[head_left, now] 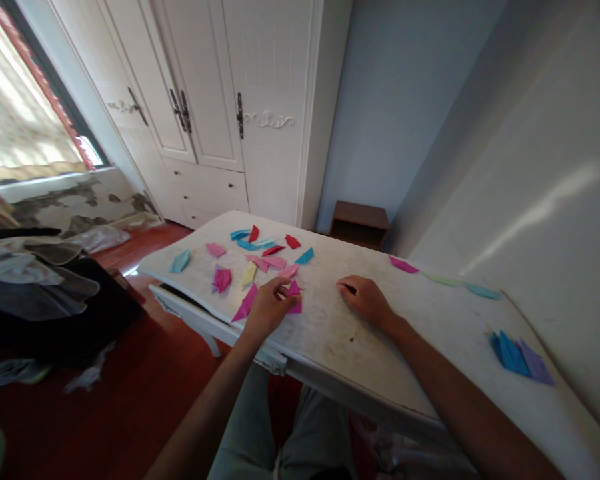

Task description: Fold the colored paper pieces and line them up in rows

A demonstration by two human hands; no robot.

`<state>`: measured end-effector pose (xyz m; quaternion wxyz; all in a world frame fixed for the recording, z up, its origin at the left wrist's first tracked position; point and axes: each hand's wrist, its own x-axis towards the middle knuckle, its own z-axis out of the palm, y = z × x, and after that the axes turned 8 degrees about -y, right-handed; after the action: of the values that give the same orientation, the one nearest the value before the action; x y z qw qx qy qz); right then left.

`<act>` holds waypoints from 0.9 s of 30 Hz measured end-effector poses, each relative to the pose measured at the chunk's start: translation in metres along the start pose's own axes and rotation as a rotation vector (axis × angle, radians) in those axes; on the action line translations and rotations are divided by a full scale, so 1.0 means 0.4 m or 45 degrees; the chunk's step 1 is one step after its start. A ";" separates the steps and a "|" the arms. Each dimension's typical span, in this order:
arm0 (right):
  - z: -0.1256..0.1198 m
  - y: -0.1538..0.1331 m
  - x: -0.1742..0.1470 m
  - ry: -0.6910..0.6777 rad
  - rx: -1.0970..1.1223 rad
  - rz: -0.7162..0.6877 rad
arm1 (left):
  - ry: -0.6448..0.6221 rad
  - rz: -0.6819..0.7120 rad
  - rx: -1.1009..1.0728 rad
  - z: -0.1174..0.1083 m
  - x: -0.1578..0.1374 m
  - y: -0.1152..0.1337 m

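My left hand [270, 305] is at the table's near side, its thumb and fingers closed on a magenta origami piece [295, 289], which its fingertips partly hide. Another magenta origami piece [245, 303] lies just left of that hand. Beyond it are a yellow one [249, 274], pink ones [273, 262] and a crumpled-looking magenta one [223, 280]. Resting on the bare tabletop to the right, my right hand [366, 300] has its fingers curled in and pressed together, and nothing shows in them.
More folded papers lie on the white table [330, 340]: red [293, 241] and blue [305, 256] at the back, light blue [180, 261] at left, a row along the wall, and a blue stack [511, 353] at far right. A drawer [195, 317] stands slightly out.
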<state>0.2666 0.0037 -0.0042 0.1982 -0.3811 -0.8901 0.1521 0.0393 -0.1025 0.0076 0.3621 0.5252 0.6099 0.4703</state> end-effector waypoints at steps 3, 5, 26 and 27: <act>0.000 0.000 0.001 -0.017 -0.021 -0.004 | -0.080 -0.007 -0.307 0.003 -0.019 0.033; 0.000 -0.001 0.001 -0.022 -0.033 -0.010 | -0.138 0.011 -0.432 0.008 -0.034 0.070; 0.003 -0.011 -0.062 0.068 0.238 0.143 | -0.433 0.183 -0.496 0.182 0.070 0.246; 0.002 -0.012 -0.073 0.064 0.254 0.114 | -0.463 0.184 -0.503 0.200 0.082 0.249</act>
<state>0.2815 -0.0210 -0.0098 0.2504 -0.4025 -0.8474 0.2390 0.1379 -0.0541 0.0808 0.5266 0.5623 0.3921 0.5027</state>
